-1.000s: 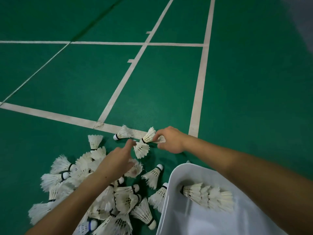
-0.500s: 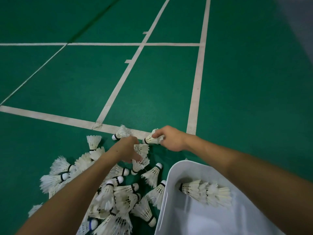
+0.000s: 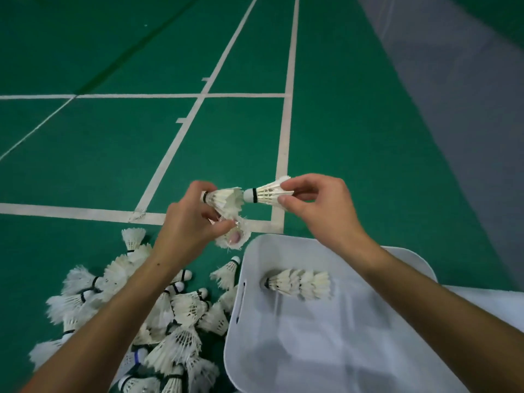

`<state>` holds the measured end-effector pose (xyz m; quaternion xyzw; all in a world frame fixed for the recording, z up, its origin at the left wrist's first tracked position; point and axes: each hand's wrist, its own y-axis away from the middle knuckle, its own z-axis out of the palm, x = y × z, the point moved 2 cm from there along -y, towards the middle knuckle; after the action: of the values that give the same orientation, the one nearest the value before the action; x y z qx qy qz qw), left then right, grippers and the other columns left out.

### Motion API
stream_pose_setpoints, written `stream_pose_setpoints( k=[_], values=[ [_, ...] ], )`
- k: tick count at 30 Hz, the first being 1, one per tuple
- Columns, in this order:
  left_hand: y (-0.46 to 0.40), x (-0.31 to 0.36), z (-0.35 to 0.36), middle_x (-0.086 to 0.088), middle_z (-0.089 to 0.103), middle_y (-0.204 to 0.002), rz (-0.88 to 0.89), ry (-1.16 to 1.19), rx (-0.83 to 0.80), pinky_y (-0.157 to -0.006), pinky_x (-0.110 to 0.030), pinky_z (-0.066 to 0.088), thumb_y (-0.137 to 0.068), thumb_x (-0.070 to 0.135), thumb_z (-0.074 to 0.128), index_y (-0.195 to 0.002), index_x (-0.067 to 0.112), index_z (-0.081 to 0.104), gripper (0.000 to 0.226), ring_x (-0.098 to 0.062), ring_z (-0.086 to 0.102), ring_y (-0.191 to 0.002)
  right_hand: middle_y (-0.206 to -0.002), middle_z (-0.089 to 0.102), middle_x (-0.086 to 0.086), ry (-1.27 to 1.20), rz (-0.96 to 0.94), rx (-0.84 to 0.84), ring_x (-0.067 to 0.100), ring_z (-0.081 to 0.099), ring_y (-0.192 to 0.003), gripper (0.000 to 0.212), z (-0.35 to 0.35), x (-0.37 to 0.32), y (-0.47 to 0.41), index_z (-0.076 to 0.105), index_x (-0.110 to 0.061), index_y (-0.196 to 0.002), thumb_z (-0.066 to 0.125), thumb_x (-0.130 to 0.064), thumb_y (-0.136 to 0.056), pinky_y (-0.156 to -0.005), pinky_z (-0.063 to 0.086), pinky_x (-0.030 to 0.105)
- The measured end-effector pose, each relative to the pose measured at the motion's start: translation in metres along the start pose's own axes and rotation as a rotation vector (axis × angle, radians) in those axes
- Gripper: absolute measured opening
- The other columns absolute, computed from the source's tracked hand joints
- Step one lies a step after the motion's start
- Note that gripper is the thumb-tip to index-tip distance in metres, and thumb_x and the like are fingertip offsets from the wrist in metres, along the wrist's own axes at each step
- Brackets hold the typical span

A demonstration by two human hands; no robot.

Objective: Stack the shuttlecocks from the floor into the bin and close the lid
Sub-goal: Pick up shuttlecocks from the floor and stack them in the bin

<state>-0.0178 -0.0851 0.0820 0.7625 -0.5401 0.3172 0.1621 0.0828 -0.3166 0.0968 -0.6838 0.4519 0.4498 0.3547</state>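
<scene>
Above the court floor, both hands raised:
Left hand (image 3: pixel 187 222): grips two shuttlecocks; the upper shuttlecock (image 3: pixel 224 198) has its open skirt facing right.
Right hand (image 3: pixel 317 205): pinches the second shuttlecock (image 3: pixel 265 192) by its feathers, cork touching that skirt.
Technique: align the axes, slide the cork straight in, avoid crushing feathers.
Bin (image 3: pixel 382 350): holds one nested stack (image 3: pixel 297 283).
Pile (image 3: pixel 158 321): beside the bin, uncollected.

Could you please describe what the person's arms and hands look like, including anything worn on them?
Both forearms are bare as far as the frame shows: no sleeves, gloves, watch or bands in view. The left hand and right hand carry no visible rings. The fingers have short, plain nails. A small dark spot sits near the left wrist.
</scene>
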Motion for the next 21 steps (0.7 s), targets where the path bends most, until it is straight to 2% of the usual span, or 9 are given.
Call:
stream_pose_setpoints(
  k=[2,4,8,11,14,19,21],
  values=[
    [0.016,0.029,-0.004,0.019,0.073,-0.066,0.069,0.036,-0.016,-0.049,-0.016,0.044,-0.078,0.024,0.092,-0.126,0.025,0.050,0.063,-0.001,0.062,-0.053,-0.092,0.079,-0.009,-0.033,0.010,0.064,0.008,0.076,-0.079,0.014,-0.024,-0.005,0.024,0.078,-0.020,-0.098,0.084,-0.016,-0.085,-0.075,0.061,0.026],
    [0.032,0.054,-0.002,0.023,0.072,-0.067,0.115,0.076,-0.086,-0.049,-0.014,0.042,-0.078,0.024,0.091,-0.125,0.026,0.050,0.063,-0.002,0.060,-0.050,-0.093,0.079,-0.008,-0.025,0.031,0.111,0.012,0.076,-0.079,0.014,-0.048,-0.001,0.049,0.077,-0.021,-0.096,0.084,-0.015,-0.085,-0.073,0.060,0.029],
    [0.055,0.079,0.019,0.016,0.073,-0.069,0.157,0.070,-0.270,-0.054,-0.025,0.052,-0.076,0.030,0.092,-0.125,0.032,0.050,0.064,-0.005,0.059,-0.053,-0.094,0.075,-0.010,0.087,0.101,0.161,0.009,0.074,-0.074,0.017,-0.089,0.024,0.101,0.073,-0.026,-0.096,0.083,-0.017,-0.085,-0.072,0.060,0.029],
    [0.064,0.081,0.043,0.007,0.074,-0.070,0.118,0.013,-0.416,-0.056,-0.029,0.053,-0.076,0.037,0.093,-0.126,0.036,0.050,0.066,-0.008,0.065,-0.059,-0.087,0.073,-0.012,0.265,0.161,0.158,0.004,0.071,-0.070,0.017,-0.098,0.053,0.131,0.073,-0.023,-0.094,0.083,-0.013,-0.084,-0.067,0.056,0.018],
    [0.074,0.075,0.074,0.000,0.075,-0.076,0.102,-0.034,-0.604,-0.059,-0.042,0.062,-0.077,0.035,0.093,-0.126,0.034,0.049,0.065,-0.015,0.071,-0.060,-0.092,0.074,-0.006,0.488,0.267,0.118,0.012,0.069,-0.075,0.016,-0.091,0.085,0.144,0.074,-0.022,-0.100,0.078,-0.015,-0.086,-0.072,0.058,0.029],
    [0.082,0.054,0.122,-0.001,0.074,-0.091,0.001,-0.198,-0.852,-0.060,-0.038,0.063,-0.078,0.028,0.094,-0.134,0.022,0.053,0.070,-0.012,0.069,-0.053,-0.102,0.075,0.001,0.740,0.355,0.006,0.021,0.064,-0.084,0.021,-0.065,0.133,0.133,0.074,-0.019,-0.108,0.067,-0.009,-0.091,-0.071,0.053,0.031],
    [0.080,0.044,0.136,0.000,0.073,-0.098,-0.052,-0.242,-0.907,-0.058,-0.033,0.062,-0.077,0.025,0.094,-0.135,0.019,0.054,0.071,-0.009,0.065,-0.049,-0.105,0.076,0.003,0.750,0.373,-0.013,0.023,0.067,-0.094,0.026,-0.057,0.148,0.122,0.075,-0.017,-0.110,0.064,-0.002,-0.090,-0.078,0.055,0.032]
  ],
)
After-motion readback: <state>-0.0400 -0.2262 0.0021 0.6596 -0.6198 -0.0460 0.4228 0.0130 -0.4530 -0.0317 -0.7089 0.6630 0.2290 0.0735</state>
